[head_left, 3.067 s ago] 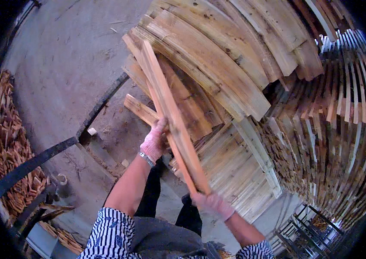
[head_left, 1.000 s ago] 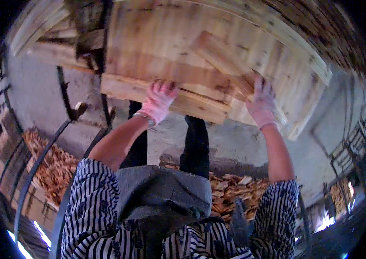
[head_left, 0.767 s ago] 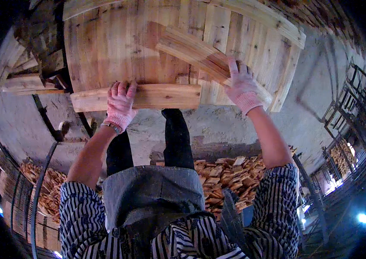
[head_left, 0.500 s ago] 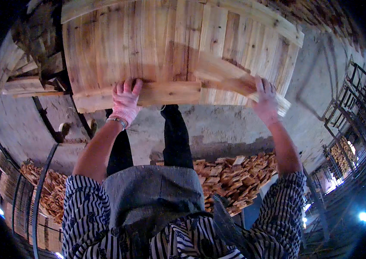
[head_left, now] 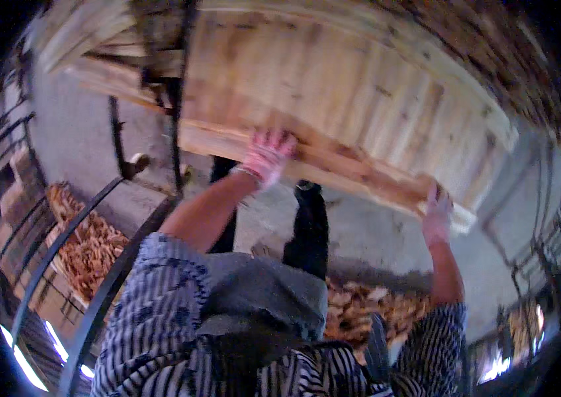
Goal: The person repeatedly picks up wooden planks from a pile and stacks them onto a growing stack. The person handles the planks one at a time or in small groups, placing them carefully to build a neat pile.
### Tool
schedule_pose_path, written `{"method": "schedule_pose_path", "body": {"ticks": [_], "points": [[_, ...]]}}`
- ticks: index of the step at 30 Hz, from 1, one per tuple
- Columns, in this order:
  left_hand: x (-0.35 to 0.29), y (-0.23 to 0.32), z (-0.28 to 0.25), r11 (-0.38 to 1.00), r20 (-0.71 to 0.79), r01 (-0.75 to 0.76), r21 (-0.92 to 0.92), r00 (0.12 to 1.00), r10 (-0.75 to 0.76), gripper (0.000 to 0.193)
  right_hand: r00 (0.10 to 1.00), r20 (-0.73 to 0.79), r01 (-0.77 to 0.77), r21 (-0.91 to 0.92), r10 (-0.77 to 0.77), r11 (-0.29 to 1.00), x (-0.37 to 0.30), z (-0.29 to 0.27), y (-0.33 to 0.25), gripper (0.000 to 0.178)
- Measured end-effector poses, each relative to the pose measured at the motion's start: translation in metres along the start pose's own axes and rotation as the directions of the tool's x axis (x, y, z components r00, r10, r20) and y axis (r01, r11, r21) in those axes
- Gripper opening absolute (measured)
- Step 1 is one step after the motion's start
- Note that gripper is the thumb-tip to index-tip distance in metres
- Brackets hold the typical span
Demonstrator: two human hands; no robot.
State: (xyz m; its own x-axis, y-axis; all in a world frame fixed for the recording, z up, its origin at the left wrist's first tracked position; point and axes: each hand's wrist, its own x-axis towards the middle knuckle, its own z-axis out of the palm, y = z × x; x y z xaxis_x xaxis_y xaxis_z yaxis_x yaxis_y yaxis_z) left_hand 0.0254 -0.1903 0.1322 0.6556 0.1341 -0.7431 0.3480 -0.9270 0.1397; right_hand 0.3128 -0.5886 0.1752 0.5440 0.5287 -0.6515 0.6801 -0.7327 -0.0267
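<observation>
A wide panel of pale planks [head_left: 333, 79] lies in front of me, with a long wooden slat [head_left: 360, 169] along its near edge. My left hand [head_left: 268, 157], in a pinkish knit glove, grips the near edge around the slat's left half, fingers over the top. Farther right, my right hand [head_left: 437, 215], gloved too, is closed at the slat's right end, by the panel's near right corner. Motion blurs both hands, and their undersides are hidden.
A dark upright post [head_left: 178, 99] stands at the panel's left end, with stacked boards [head_left: 95, 30] beyond it. Wood offcuts lie piled at lower left [head_left: 88, 245] and behind my legs [head_left: 373, 308]. A curved metal rail [head_left: 111, 278] runs beside my left arm.
The view has swung, so the panel sits farther right and slants. The loose board in my right hand has come down from its angled position to lie along the panel's near edge.
</observation>
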Motion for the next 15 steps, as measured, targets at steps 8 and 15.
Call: {"method": "schedule_pose_path", "body": {"ticks": [8, 15], "points": [[-0.005, -0.007, -0.005, 0.995, -0.253, -0.077, -0.070, 0.966, 0.057, 0.049, 0.939, -0.176, 0.319, 0.122, -0.296, 0.940, 0.032, -0.033, -0.151, 0.077], [-0.006, -0.062, -0.001, 0.722, -0.126, -0.091, -0.686, 0.992, 0.005, 0.041, 0.907, -0.087, 0.349, 0.704, -0.412, 0.619, 0.034, -0.120, -0.428, 0.061]]}}
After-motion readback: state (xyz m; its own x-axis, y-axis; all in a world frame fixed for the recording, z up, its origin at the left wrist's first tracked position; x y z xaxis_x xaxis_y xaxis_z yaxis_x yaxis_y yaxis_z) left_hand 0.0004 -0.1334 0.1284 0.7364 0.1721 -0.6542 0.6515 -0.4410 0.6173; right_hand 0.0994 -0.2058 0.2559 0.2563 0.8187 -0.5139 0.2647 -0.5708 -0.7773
